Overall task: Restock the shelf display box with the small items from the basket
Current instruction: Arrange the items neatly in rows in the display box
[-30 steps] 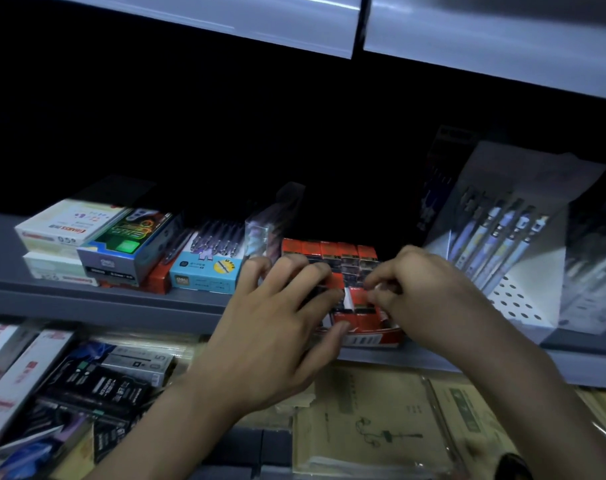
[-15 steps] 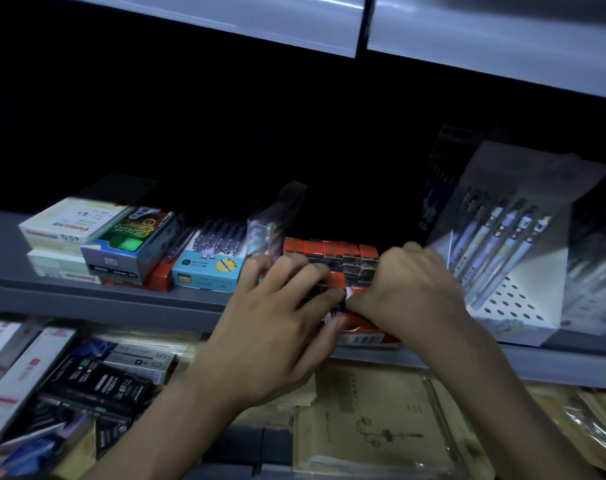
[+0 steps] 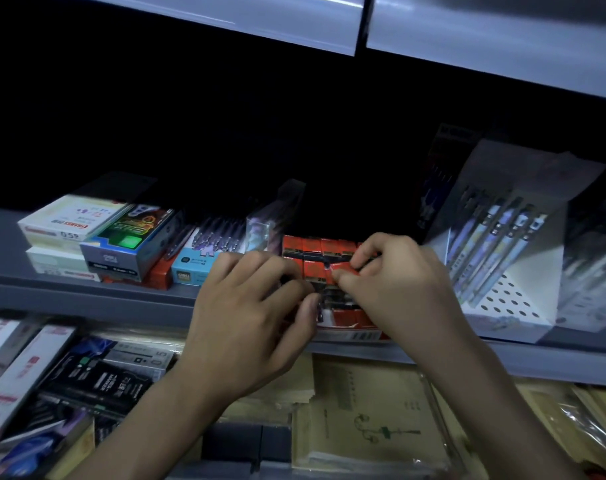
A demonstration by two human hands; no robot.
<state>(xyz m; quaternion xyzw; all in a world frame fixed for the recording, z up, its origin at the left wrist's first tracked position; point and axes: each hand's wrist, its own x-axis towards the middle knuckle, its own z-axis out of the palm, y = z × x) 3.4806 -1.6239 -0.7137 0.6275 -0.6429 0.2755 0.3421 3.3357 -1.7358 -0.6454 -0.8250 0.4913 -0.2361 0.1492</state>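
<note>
A red display box [image 3: 350, 332] stands at the front edge of the grey shelf [image 3: 87, 296], filled with rows of small red-and-black packs [image 3: 315, 252]. My right hand [image 3: 395, 289] pinches one small red pack [image 3: 346, 270] between thumb and fingers, just above the packs in the box. My left hand [image 3: 249, 317] lies over the box's left side, its fingers curled round the box's left edge and its thumb against the front. The basket is out of view.
Left of the box lie a blue pen carton [image 3: 194, 268], a dark box with a green panel [image 3: 128, 244] and stacked white boxes [image 3: 69, 223]. A white perforated pen stand [image 3: 509, 271] rises on the right. Packaged stationery fills the lower shelf.
My right hand has lifted from the box's front toward its back rows, its fingers now pinching a small red pack. My left hand has stayed on the box.
</note>
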